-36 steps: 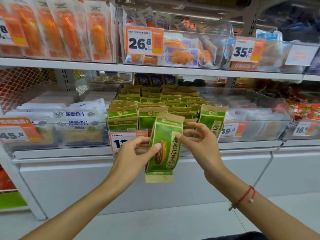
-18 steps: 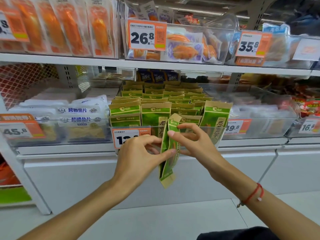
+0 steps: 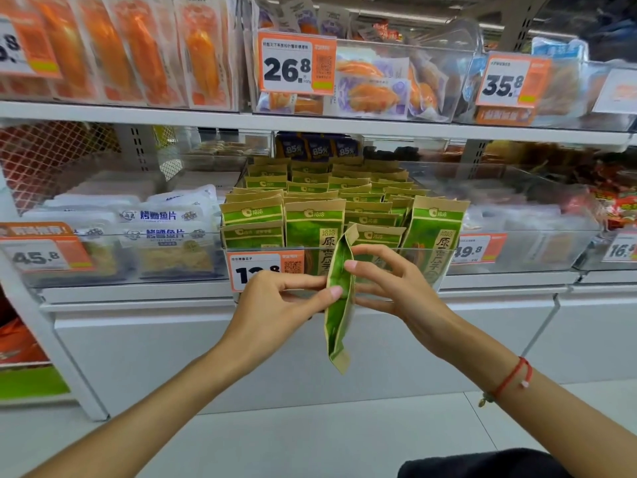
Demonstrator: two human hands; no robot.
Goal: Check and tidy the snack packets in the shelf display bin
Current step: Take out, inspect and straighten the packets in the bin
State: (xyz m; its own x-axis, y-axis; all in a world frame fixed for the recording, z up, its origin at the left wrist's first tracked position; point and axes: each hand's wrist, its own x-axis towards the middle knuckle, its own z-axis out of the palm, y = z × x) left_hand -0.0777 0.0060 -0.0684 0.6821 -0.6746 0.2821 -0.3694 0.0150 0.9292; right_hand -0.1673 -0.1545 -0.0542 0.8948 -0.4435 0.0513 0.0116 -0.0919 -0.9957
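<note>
A green and tan snack packet (image 3: 338, 305) hangs edge-on in front of the clear display bin (image 3: 448, 260) on the middle shelf. My left hand (image 3: 275, 305) pinches its left side between thumb and fingers. My right hand (image 3: 389, 288) pinches its right side near the top, fingertips on the packet's edge. The bin behind holds several rows of the same green packets (image 3: 310, 229), standing upright. An orange price tag (image 3: 265, 270) on the bin front is partly hidden by my left hand.
White fish-snack packets (image 3: 158, 232) fill the bin to the left. A clear bin with pale packets (image 3: 524, 232) stands to the right. Orange packets (image 3: 138, 53) hang above. A white shelf edge (image 3: 310, 124) runs overhead, and white floor lies below.
The packet faced me flat a second ago and has been turned edge-on between both hands. My view has moved slightly closer to the shelf.
</note>
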